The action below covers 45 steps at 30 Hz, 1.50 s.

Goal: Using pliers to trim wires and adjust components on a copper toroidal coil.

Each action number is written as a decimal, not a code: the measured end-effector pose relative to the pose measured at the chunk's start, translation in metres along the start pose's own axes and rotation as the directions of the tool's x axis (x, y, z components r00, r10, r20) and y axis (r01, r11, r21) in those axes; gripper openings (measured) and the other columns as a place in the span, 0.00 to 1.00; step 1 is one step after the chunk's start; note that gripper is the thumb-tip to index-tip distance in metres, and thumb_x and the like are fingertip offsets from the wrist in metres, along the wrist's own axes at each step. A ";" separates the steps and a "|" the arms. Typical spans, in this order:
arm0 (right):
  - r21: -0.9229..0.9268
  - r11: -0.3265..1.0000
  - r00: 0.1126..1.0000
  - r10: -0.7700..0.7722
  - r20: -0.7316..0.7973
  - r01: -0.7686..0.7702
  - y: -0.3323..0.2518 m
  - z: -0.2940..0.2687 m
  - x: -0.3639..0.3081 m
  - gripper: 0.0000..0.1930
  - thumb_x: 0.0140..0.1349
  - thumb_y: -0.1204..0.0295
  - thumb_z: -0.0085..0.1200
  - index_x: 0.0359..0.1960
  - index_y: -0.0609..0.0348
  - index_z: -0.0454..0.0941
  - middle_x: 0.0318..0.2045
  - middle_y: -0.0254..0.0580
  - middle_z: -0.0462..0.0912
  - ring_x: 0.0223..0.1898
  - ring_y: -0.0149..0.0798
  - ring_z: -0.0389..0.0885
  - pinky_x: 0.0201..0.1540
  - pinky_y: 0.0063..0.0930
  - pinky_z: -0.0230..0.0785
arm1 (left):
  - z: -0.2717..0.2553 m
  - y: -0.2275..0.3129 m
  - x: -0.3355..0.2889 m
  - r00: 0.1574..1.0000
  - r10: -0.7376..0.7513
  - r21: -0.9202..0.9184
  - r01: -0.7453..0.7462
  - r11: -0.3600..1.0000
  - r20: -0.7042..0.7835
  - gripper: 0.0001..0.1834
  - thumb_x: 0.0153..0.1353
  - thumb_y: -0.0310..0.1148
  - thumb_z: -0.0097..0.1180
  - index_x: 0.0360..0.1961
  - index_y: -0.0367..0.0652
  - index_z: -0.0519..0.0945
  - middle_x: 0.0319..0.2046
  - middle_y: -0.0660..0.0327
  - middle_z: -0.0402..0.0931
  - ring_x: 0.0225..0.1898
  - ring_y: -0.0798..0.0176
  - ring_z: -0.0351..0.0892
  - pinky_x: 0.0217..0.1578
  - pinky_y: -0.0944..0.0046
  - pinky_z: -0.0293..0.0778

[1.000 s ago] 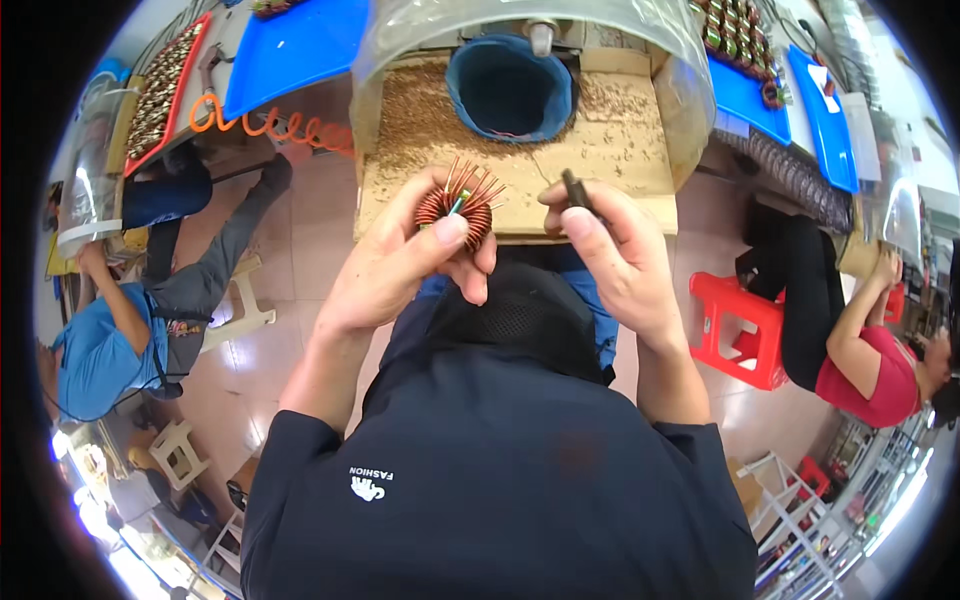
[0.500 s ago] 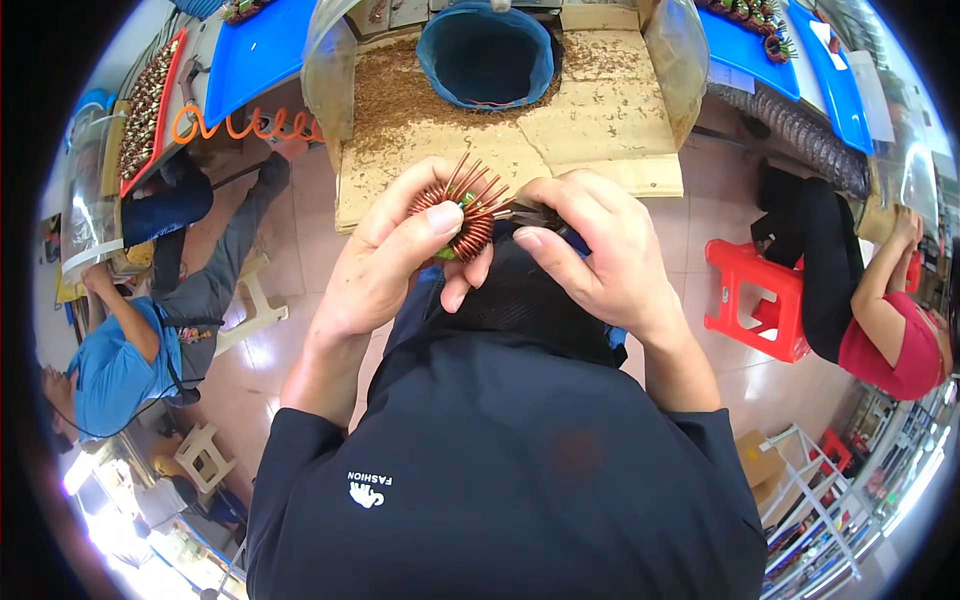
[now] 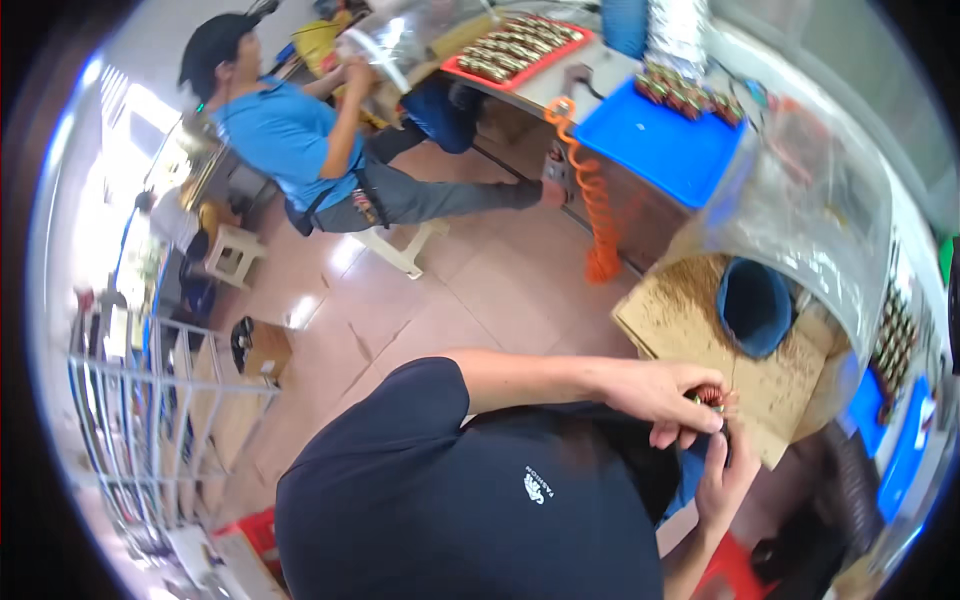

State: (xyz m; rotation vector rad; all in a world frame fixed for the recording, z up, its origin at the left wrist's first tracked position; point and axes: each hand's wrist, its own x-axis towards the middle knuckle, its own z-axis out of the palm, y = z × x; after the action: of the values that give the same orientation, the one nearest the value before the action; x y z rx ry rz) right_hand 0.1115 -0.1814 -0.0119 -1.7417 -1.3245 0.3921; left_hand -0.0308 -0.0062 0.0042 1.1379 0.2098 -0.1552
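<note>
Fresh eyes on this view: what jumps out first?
Probably the bright blue tray right of top centre, with an orange coiled hose hanging by its left side. Next, the seated co-worker in blue at upper left. Lower right, the left hand holds a copper-wound coil.

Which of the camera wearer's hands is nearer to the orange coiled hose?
Left hand: in the picture, below and right of the hose; the right hand is lower and farther right.
</note>
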 end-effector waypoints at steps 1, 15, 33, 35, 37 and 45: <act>-0.008 1.000 0.999 -0.006 0.036 0.006 -0.004 0.000 0.000 0.13 0.68 0.68 0.52 0.46 0.66 0.80 0.32 0.53 0.80 0.33 0.53 0.79 0.39 0.40 0.70 | 0.002 -0.005 -0.004 1.000 -0.001 -0.031 0.000 1.000 -0.017 0.18 0.73 0.40 0.53 0.57 0.42 0.70 0.30 0.60 0.79 0.23 0.70 0.79 0.26 0.71 0.76; 0.001 1.000 0.993 -0.010 0.117 0.010 -0.007 0.002 0.005 0.17 0.70 0.62 0.52 0.46 0.68 0.79 0.31 0.54 0.79 0.33 0.53 0.79 0.38 0.40 0.70 | 0.000 -0.012 -0.015 0.998 0.036 -0.117 -0.041 0.992 -0.043 0.23 0.70 0.40 0.58 0.58 0.40 0.68 0.28 0.59 0.77 0.22 0.67 0.79 0.24 0.69 0.77; 0.146 0.989 0.991 0.017 0.134 -0.036 0.000 0.008 0.012 0.15 0.66 0.62 0.59 0.42 0.64 0.80 0.37 0.51 0.84 0.40 0.54 0.82 0.43 0.40 0.75 | -0.006 -0.004 -0.022 0.956 0.070 0.034 -0.063 0.997 -0.284 0.18 0.67 0.27 0.58 0.56 0.38 0.72 0.31 0.61 0.78 0.24 0.76 0.71 0.26 0.74 0.69; 0.136 0.990 0.992 0.024 0.124 -0.041 0.002 0.008 0.005 0.16 0.66 0.62 0.60 0.41 0.64 0.80 0.36 0.51 0.83 0.40 0.54 0.82 0.43 0.41 0.75 | -0.001 -0.005 -0.018 0.964 0.060 0.029 -0.054 0.998 -0.260 0.17 0.67 0.27 0.58 0.55 0.38 0.72 0.29 0.62 0.77 0.23 0.77 0.69 0.25 0.75 0.67; 0.132 0.991 0.992 0.014 0.122 -0.030 0.002 0.009 0.000 0.16 0.65 0.61 0.60 0.41 0.64 0.80 0.36 0.50 0.83 0.40 0.54 0.82 0.43 0.41 0.75 | 0.001 -0.006 -0.018 0.969 0.011 0.058 0.004 0.998 -0.246 0.16 0.68 0.28 0.58 0.54 0.38 0.72 0.29 0.63 0.77 0.22 0.77 0.69 0.24 0.76 0.65; 0.017 0.999 0.999 -0.038 0.011 0.038 0.004 0.021 -0.016 0.13 0.62 0.63 0.63 0.36 0.62 0.80 0.31 0.47 0.82 0.34 0.50 0.82 0.36 0.39 0.75 | 0.004 -0.009 -0.021 0.983 -0.106 -0.049 0.100 0.994 -0.148 0.14 0.69 0.30 0.57 0.52 0.39 0.72 0.27 0.65 0.75 0.22 0.78 0.68 0.20 0.76 0.64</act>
State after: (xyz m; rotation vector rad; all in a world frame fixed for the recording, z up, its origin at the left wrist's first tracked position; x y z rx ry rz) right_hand 0.0933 -0.1858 -0.0309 -1.7005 -1.3566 0.3910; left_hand -0.0527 -0.0131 0.0028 1.0990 0.4047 -0.1557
